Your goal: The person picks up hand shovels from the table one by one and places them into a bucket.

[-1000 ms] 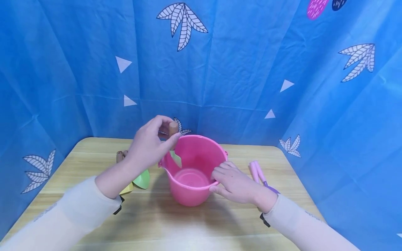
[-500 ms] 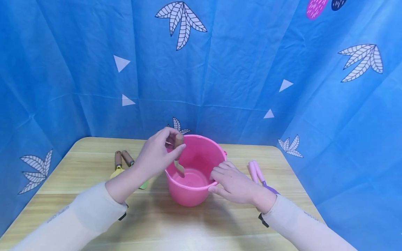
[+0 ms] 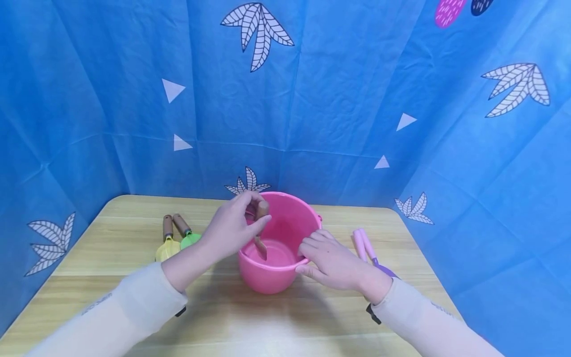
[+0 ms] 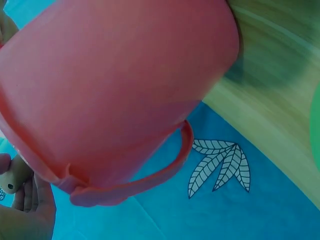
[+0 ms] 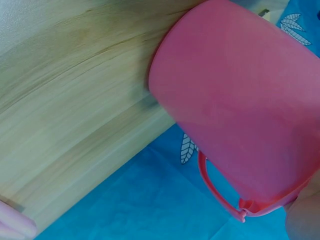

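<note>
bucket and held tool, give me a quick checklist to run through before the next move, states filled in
1. Bucket upright on the table: ok
2. Right hand holding the bucket's edge: ok
3. Left hand gripping the tool: ok
4. Tool's blade inside the bucket: ok
5. Blade resting on the bucket's bottom: cannot tell, no view shows contact
6. Bucket handle clear of the opening: ok, it hangs outside

Left grip [image 4: 34,212] holds wooden handle [image 4: 17,175] by pink bucket [image 4: 120,90].
</note>
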`<state>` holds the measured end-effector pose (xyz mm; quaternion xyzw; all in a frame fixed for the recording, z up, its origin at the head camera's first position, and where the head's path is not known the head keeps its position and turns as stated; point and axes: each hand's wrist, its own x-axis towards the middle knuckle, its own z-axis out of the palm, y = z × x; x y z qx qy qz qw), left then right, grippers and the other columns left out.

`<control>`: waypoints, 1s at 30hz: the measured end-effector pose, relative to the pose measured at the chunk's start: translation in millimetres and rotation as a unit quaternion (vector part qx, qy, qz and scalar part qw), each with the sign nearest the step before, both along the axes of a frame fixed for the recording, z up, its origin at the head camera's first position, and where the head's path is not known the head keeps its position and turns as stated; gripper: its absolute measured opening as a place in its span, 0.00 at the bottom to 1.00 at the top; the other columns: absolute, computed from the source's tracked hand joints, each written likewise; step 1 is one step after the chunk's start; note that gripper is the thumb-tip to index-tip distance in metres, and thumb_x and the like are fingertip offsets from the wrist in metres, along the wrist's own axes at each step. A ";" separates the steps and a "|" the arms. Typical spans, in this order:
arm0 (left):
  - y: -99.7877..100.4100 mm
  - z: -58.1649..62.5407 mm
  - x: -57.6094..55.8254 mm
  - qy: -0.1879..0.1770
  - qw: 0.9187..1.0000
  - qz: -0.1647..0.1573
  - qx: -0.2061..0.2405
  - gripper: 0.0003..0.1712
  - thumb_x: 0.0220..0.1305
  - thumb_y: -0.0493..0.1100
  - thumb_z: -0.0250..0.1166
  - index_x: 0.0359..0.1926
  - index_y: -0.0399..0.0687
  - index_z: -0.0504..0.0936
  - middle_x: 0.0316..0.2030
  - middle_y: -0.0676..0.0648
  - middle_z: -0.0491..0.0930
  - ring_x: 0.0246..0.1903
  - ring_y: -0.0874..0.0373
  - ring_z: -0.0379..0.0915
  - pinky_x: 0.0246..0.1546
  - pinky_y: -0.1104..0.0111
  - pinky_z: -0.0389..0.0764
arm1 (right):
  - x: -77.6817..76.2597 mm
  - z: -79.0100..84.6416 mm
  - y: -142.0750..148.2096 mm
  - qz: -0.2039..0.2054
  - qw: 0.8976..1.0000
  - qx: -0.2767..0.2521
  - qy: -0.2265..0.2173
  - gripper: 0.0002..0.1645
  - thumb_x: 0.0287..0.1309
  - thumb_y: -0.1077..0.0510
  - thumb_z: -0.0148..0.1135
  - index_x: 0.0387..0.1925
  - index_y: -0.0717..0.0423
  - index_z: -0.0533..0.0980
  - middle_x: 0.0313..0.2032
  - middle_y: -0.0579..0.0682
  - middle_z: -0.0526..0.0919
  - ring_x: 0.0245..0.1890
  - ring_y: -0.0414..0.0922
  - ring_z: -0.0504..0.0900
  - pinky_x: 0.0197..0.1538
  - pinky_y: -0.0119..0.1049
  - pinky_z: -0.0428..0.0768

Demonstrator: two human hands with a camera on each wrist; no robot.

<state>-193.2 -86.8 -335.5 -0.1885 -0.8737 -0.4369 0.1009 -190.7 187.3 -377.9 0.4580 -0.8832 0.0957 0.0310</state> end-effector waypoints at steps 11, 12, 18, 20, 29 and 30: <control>8.8 -6.0 -3.6 -0.022 1.000 -0.005 -0.011 0.16 0.62 0.41 0.72 0.45 0.55 0.73 0.37 0.54 0.77 0.40 0.59 0.77 0.43 0.65 0.83 | 1.0 -0.7 -0.5 -0.004 1.000 -0.007 -0.006 0.24 0.71 0.30 0.44 0.44 0.41 0.75 0.41 0.33 0.75 0.49 0.35 0.68 0.63 0.40 0.66; 9.7 -6.7 -4.4 -0.021 1.000 -0.005 -0.012 0.16 0.62 0.41 0.72 0.45 0.54 0.73 0.37 0.54 0.77 0.40 0.59 0.77 0.43 0.65 0.83 | 0.8 -0.4 -0.4 -0.004 1.000 -0.006 -0.006 0.24 0.71 0.30 0.44 0.44 0.40 0.75 0.41 0.33 0.75 0.49 0.35 0.68 0.63 0.40 0.66; 16.8 -9.9 -9.2 -0.011 1.000 -0.005 -0.018 0.16 0.60 0.42 0.74 0.42 0.55 0.74 0.36 0.54 0.75 0.39 0.59 0.76 0.39 0.69 0.82 | -0.6 2.1 -0.4 -0.006 1.000 0.000 -0.008 0.25 0.70 0.29 0.43 0.44 0.40 0.75 0.41 0.33 0.75 0.49 0.35 0.68 0.62 0.40 0.67; 19.5 -10.5 -10.4 -0.014 1.000 -0.008 -0.015 0.15 0.61 0.41 0.73 0.42 0.54 0.74 0.35 0.54 0.76 0.38 0.59 0.75 0.39 0.69 0.82 | -0.5 2.5 -0.4 -0.007 1.000 0.002 -0.007 0.26 0.70 0.29 0.43 0.44 0.40 0.75 0.40 0.33 0.75 0.49 0.35 0.68 0.63 0.40 0.66; 29.9 -13.3 -16.5 -0.014 0.999 -0.023 -0.024 0.15 0.60 0.42 0.73 0.40 0.54 0.73 0.34 0.55 0.76 0.37 0.60 0.75 0.39 0.70 0.81 | 0.5 1.8 -0.2 -0.007 1.000 0.005 -0.003 0.25 0.70 0.29 0.43 0.44 0.40 0.74 0.41 0.34 0.75 0.49 0.35 0.68 0.63 0.40 0.66; 31.0 -13.3 -17.1 -0.013 0.999 -0.023 -0.025 0.15 0.60 0.42 0.73 0.40 0.54 0.73 0.34 0.55 0.76 0.36 0.60 0.75 0.38 0.70 0.81 | 0.5 1.9 -0.2 -0.008 1.000 0.005 -0.003 0.25 0.70 0.29 0.42 0.44 0.40 0.74 0.40 0.34 0.75 0.49 0.35 0.68 0.63 0.40 0.66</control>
